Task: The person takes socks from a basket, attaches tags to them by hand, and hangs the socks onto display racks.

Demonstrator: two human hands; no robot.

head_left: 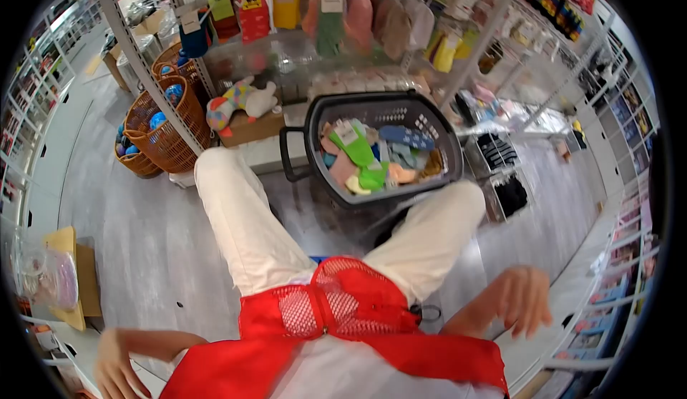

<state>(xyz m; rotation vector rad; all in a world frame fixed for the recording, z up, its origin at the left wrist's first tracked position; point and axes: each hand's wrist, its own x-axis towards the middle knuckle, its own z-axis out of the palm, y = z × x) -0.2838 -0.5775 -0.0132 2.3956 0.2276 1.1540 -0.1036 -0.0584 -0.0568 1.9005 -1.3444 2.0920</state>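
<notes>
My left hand (118,370) hangs low at the lower left, out past the red vest, with its fingers loosely stretched and nothing seen in it. Out to the right, my right hand (521,300) is held in the air, slightly blurred, fingers drooping apart and holding nothing. Neither touches any goods. In front of my knees stands a dark grey shopping basket (313,148) with its handle out to the left. Inside lie mixed socks, among them a bright green pair (354,145) with a tag and a blue patterned sock (406,137).
Tagged socks (330,30) hang on the rack ahead. Wicker baskets (179,123) with blue balls stand at the left, beside a patchwork plush toy (240,100). Small bins with dark items (511,195) sit right of the shopping basket. A cardboard box (87,277) is at far left.
</notes>
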